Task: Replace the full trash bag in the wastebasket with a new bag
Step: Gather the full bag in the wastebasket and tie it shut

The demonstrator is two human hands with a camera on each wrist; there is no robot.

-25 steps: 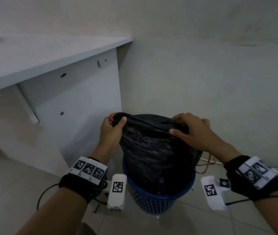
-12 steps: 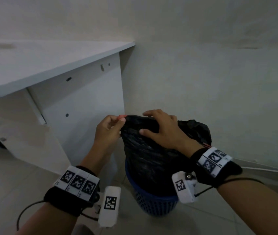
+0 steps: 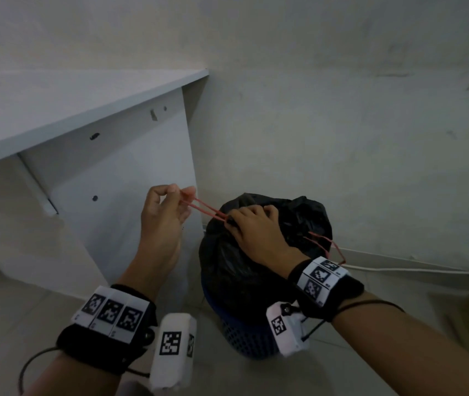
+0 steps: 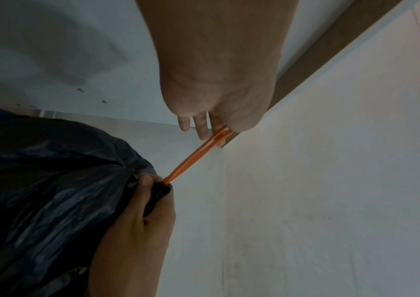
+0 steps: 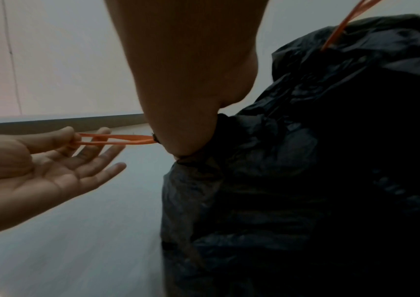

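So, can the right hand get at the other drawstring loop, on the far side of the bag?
Probably yes, once it lets go. The right hand pinches the bag mouth now, and the second loop hangs free beside its wrist, with nothing covering it.

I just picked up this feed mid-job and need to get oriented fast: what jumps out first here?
The taut orange drawstring, pinched by the left hand and stretched out from the bag's mouth beside the white desk. The right hand grips the gathered neck of the black bag, which sits in the blue basket on the floor. A second drawstring loop hangs loose on the bag's far side.
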